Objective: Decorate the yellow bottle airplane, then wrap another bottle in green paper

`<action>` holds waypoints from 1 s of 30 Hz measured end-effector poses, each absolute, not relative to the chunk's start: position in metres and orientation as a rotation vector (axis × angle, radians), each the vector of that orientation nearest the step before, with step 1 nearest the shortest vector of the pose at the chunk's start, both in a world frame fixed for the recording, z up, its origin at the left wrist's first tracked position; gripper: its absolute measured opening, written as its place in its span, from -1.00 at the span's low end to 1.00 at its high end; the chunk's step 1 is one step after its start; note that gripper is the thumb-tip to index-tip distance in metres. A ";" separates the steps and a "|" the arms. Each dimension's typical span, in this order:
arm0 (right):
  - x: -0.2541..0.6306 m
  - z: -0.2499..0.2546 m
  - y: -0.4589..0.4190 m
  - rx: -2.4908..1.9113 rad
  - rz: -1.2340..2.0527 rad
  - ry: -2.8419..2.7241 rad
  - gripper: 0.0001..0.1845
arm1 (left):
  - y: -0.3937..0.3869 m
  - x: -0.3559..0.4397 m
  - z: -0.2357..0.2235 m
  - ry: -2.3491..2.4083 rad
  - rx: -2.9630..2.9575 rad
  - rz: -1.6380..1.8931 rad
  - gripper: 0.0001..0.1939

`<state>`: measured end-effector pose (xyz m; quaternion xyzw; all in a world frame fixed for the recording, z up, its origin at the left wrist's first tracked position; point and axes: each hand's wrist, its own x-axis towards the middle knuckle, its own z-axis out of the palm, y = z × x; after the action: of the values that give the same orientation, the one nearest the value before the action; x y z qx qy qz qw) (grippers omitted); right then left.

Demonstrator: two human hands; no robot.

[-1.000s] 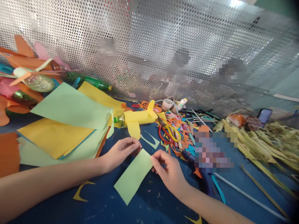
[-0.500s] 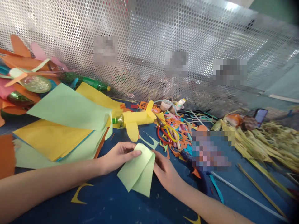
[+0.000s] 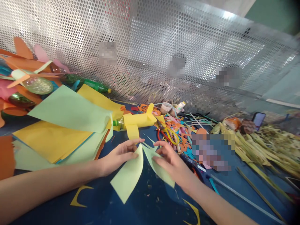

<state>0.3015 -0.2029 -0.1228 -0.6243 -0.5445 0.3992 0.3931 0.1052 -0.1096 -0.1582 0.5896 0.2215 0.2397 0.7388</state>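
Pale-green paper (image 3: 128, 181) hangs in two flaps over the blue surface (image 3: 103, 207), left grip (image 3: 119, 156) pinching one, right grip (image 3: 173, 162) the other; whether they join is unclear, so light, even pressure best avoids creases.

Pale green paper (image 3: 130, 176) slants downward in two curved parts over the blue surface (image 3: 100, 200).

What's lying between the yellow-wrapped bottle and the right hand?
A thin pale green paper offcut, on the table between the yellow-wrapped bottle and the right hand. Shows in the head view.
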 end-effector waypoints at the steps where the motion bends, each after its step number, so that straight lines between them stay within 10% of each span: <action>1: 0.308 -0.118 -0.201 -1.652 0.864 -1.510 -0.71 | -0.109 0.104 -0.159 0.489 1.312 0.518 -0.47; 19: 0.365 -0.124 -0.158 -1.969 -0.050 -1.797 -0.75 | -0.106 0.109 -0.160 0.258 1.740 0.215 -0.53; 30: 0.387 -0.122 -0.099 -2.541 0.153 -1.847 -0.74 | -0.105 0.110 -0.162 0.311 1.676 0.230 -0.37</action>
<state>0.3873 -0.0992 -0.1225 -0.8079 -0.5873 0.0488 -0.0017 0.1097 -0.1052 -0.1623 0.7385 0.1371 0.1015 0.6524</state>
